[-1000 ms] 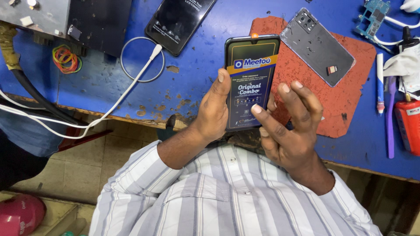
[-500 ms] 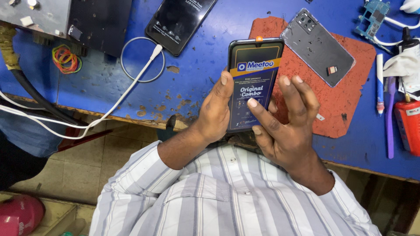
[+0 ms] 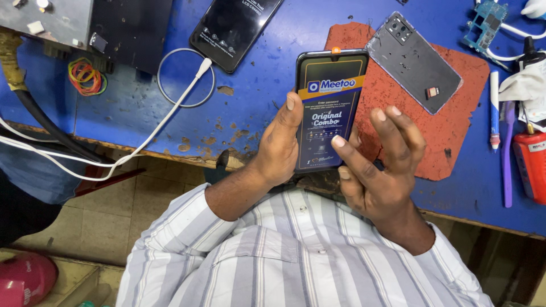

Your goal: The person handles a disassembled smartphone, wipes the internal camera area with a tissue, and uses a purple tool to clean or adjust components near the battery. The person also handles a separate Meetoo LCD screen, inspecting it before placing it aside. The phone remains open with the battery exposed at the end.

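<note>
I hold a dark phone display panel with a blue and yellow protective sticker upright over the edge of a blue workbench. My left hand grips its left edge, thumb on the front. My right hand supports its right lower side, with the index fingertip touching the sticker near the bottom and the other fingers spread.
A worn red mat carries a grey phone back shell. Another black screen panel lies at the back, beside a white cable. Rubber bands, a circuit board, pens and a red tool lie around.
The panel has shifted slightly right and up in my hands. My right index finger has slid down across the sticker toward its lower part.
</note>
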